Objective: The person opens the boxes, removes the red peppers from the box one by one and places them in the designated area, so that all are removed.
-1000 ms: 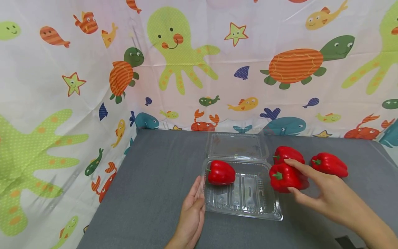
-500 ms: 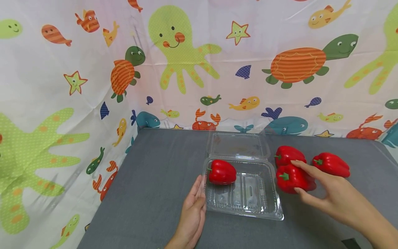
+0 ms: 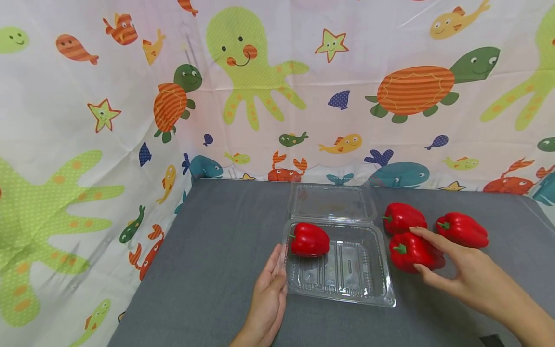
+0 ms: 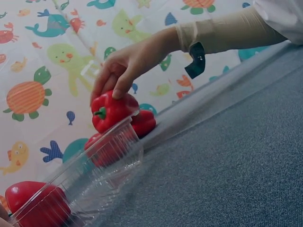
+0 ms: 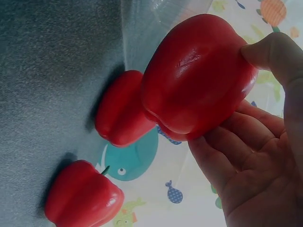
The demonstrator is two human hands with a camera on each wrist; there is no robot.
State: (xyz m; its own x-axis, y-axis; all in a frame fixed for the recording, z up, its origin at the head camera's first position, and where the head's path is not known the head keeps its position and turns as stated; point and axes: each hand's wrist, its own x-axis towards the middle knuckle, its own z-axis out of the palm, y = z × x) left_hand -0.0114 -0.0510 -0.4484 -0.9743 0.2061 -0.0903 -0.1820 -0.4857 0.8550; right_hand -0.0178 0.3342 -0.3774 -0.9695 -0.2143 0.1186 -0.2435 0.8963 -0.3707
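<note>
My right hand (image 3: 468,277) holds a red bell pepper (image 3: 412,253) between thumb and fingers, its green stem facing left. In the right wrist view the thumb lies on one side of this pepper (image 5: 196,78) and the fingers on the other. It is raised, just right of a clear plastic clamshell container (image 3: 347,291). At that container's left edge is my left hand (image 3: 266,294), gripping the rim with thumb and fingers. Another red bell pepper (image 3: 310,239) lies on its side in the container's left part.
Two more red bell peppers lie on the grey cloth (image 3: 217,250) to the right: one pepper (image 3: 403,216) close behind the held one, another pepper (image 3: 461,230) farther right. The container's lid (image 3: 329,202) lies folded back. A sea-animal curtain (image 3: 277,106) hangs behind.
My right hand has moved right with the held pepper, from overlapping the container's right rim to beside it, and slightly down. The left hand and container stay in place.
</note>
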